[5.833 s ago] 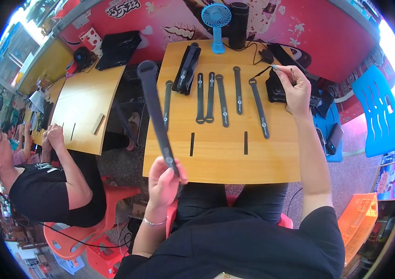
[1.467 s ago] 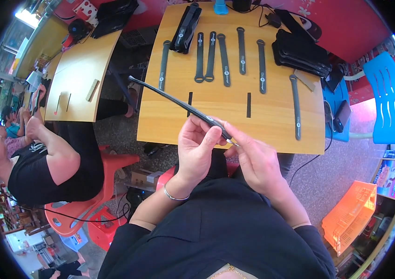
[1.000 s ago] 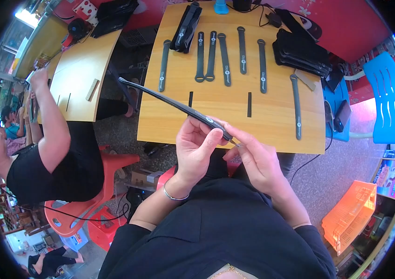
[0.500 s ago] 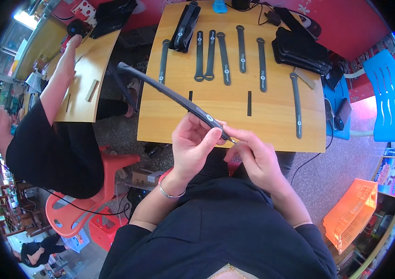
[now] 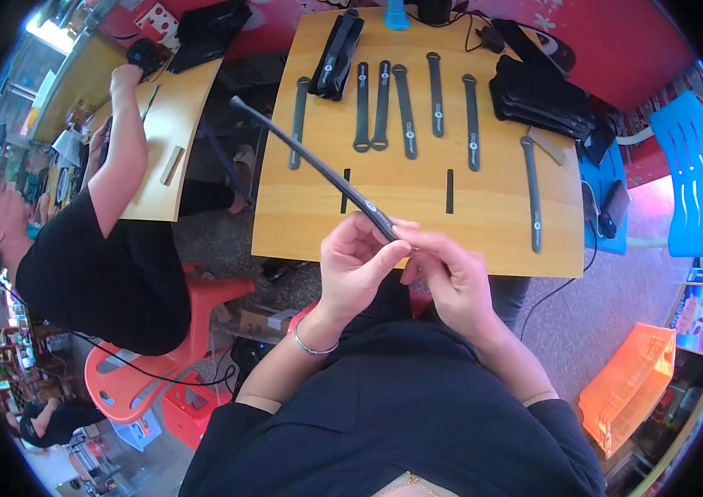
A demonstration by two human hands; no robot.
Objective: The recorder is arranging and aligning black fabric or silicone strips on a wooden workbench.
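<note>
Over the near edge of the wooden table (image 5: 500, 232), my left hand (image 5: 350, 269) is closed around the lower end of a long black strap (image 5: 318, 164) with a white print. The strap slants up and away to the left, its far tip free above the table. Close beside it, my right hand (image 5: 455, 282) pinches at the strap's near end with thumb and fingers. Whatever lies between those fingertips is hidden. Several similar straps with slotted ends, one of them a grey-black strap (image 5: 472, 124), lie spread across the table.
A bundle of black straps (image 5: 337, 54) and a stack of black pouches (image 5: 538, 99) sit at the back. Two black strips, including a short strip (image 5: 450, 192), mark the tabletop. A co-worker (image 5: 94, 265) sits left at another table. An orange crate (image 5: 626, 389) stands right.
My hands have drawn closer together at the strap's near end, and the small metallic bit between them is now covered. The co-worker's arm has pulled back slightly.
</note>
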